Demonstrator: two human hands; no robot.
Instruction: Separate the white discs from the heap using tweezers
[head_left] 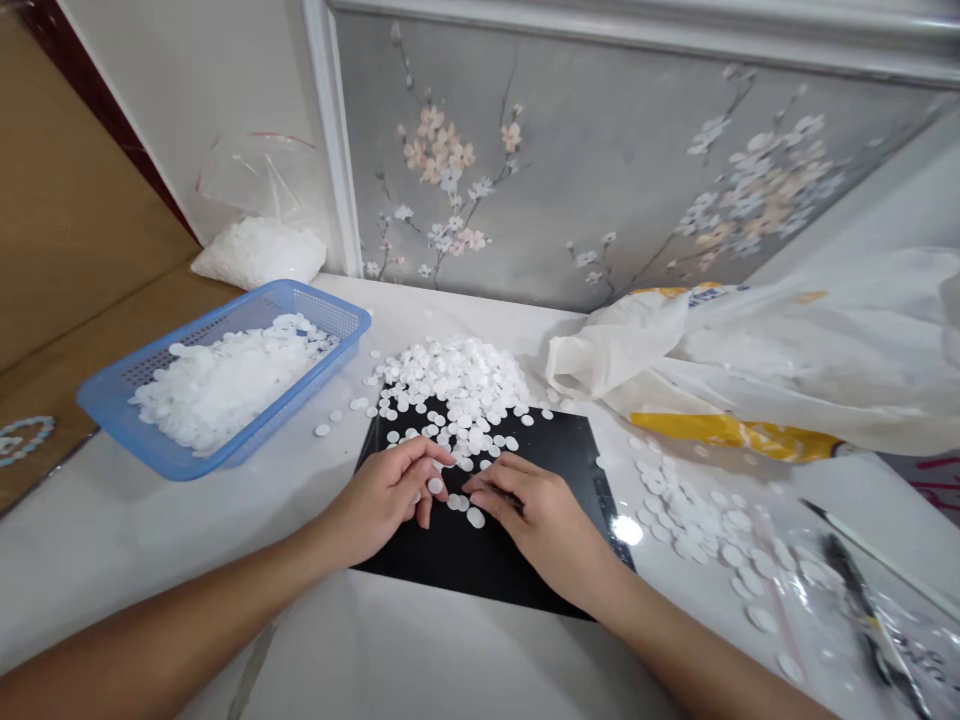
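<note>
My left hand (394, 492) is curled above a black board (420, 545), with a small white disc (435, 486) showing at its fingertips. Just to the right, my right hand (536, 505) is closed, thumb against fingers. Something thin and dark shows by its fingers, but I cannot make out what it is. A few loose white discs (475, 517) lie on the board between the hands. Behind them, a heap of white discs (469, 375) covers the board's far edge and spills onto the white table.
At left stands a blue basket (356, 325) of white discs, with a clear bag (262, 250) of white pieces behind it. A white and yellow plastic bag (720, 370) lies at right. More discs (682, 515) and a dark pen-like tool (851, 575) are at right.
</note>
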